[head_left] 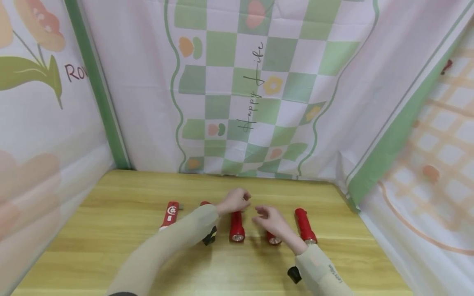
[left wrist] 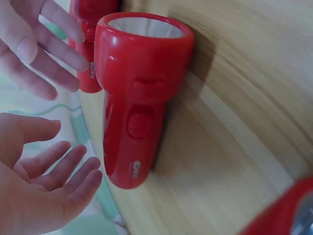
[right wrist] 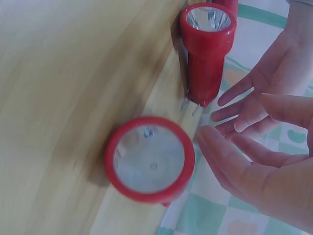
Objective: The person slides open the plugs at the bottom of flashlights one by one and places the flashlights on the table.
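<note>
My left hand [head_left: 235,200] hovers over the tail end of the middle red flashlight [head_left: 237,227], fingers loosely bent and holding nothing. My right hand [head_left: 272,220] is above another red flashlight [head_left: 274,238] and partly covers it; its fingers are spread and bare of any object. In the left wrist view a flashlight [left wrist: 137,98] shows a slide switch, beside the fingers of my left hand [left wrist: 54,181]. The right wrist view has my right hand [right wrist: 264,171] beside a flashlight's round lens [right wrist: 149,161]; a farther flashlight [right wrist: 205,68] has metal prongs at its tail.
At the left lies a red flashlight [head_left: 170,213] with a white logo and prongs sticking out. A further one [head_left: 205,202] is mostly hidden by the left sleeve. Another flashlight [head_left: 305,224] lies right of the right hand. Patterned cloth [head_left: 222,82] hangs behind the wooden table [head_left: 122,201].
</note>
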A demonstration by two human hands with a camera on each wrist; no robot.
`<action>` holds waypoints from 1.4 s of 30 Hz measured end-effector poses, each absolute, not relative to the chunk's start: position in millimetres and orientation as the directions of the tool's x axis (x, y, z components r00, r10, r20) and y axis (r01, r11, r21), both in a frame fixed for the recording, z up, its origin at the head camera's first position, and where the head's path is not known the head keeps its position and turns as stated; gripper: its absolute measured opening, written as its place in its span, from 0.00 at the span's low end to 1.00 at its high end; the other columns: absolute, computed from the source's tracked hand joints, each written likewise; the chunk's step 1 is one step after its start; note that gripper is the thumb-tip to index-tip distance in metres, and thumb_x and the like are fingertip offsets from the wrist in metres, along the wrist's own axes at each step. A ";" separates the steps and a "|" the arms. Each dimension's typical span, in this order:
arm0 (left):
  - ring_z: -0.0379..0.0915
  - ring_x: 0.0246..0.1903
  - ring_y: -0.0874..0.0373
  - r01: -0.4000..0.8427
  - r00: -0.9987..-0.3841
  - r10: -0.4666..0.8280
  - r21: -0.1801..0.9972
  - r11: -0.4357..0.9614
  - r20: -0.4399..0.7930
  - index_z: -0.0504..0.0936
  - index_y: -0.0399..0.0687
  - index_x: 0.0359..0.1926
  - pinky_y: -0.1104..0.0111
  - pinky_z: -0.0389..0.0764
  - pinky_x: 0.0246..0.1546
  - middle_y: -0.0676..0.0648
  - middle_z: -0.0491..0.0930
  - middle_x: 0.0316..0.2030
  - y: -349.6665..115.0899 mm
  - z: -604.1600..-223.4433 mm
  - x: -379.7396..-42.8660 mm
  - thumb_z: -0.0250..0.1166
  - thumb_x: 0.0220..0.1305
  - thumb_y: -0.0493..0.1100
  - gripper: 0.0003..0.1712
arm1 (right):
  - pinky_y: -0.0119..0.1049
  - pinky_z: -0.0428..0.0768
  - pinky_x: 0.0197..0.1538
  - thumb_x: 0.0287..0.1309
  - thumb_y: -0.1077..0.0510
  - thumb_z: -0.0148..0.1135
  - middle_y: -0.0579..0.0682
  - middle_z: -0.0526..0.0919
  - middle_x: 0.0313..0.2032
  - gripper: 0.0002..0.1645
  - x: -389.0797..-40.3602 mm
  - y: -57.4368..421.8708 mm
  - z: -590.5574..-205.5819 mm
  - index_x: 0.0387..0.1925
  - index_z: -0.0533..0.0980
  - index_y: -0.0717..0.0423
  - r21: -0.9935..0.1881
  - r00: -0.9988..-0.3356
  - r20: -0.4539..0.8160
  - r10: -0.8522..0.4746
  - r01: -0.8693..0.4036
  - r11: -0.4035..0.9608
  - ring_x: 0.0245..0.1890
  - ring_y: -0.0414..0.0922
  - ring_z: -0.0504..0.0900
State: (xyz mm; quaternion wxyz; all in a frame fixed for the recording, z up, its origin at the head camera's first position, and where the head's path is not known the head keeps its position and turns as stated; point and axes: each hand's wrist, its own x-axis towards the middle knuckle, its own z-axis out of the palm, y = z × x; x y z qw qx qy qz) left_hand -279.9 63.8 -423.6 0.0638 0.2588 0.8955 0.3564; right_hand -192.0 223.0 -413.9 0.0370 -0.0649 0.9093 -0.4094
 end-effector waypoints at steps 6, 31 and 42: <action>0.81 0.51 0.47 0.435 -0.842 0.537 0.652 0.621 0.050 0.80 0.32 0.53 0.63 0.83 0.54 0.38 0.85 0.49 77.9 -423.0 -278.9 0.65 0.63 0.36 0.18 | 0.50 0.83 0.55 0.63 0.60 0.63 0.70 0.79 0.57 0.26 -190.8 233.8 -408.4 0.59 0.73 0.72 -0.726 -0.993 -0.011 -0.118 -0.074 0.684 0.53 0.61 0.82; 0.81 0.53 0.48 0.439 -0.814 0.581 0.632 0.638 -0.021 0.76 0.34 0.60 0.64 0.83 0.54 0.37 0.83 0.53 118.3 -416.7 -283.3 0.63 0.66 0.45 0.27 | 0.49 0.85 0.54 0.65 0.60 0.61 0.69 0.77 0.59 0.25 -187.4 259.1 -406.0 0.60 0.71 0.69 -0.738 -0.999 -0.035 -0.037 0.000 0.675 0.57 0.63 0.80; 0.77 0.58 0.46 0.379 -0.828 0.556 0.659 0.650 -0.073 0.74 0.33 0.62 0.61 0.80 0.59 0.36 0.79 0.59 128.2 -419.7 -280.6 0.65 0.64 0.45 0.30 | 0.54 0.81 0.58 0.64 0.58 0.62 0.73 0.76 0.58 0.29 -185.9 269.5 -411.0 0.61 0.70 0.72 -0.694 -0.999 -0.040 0.004 0.031 0.719 0.57 0.65 0.79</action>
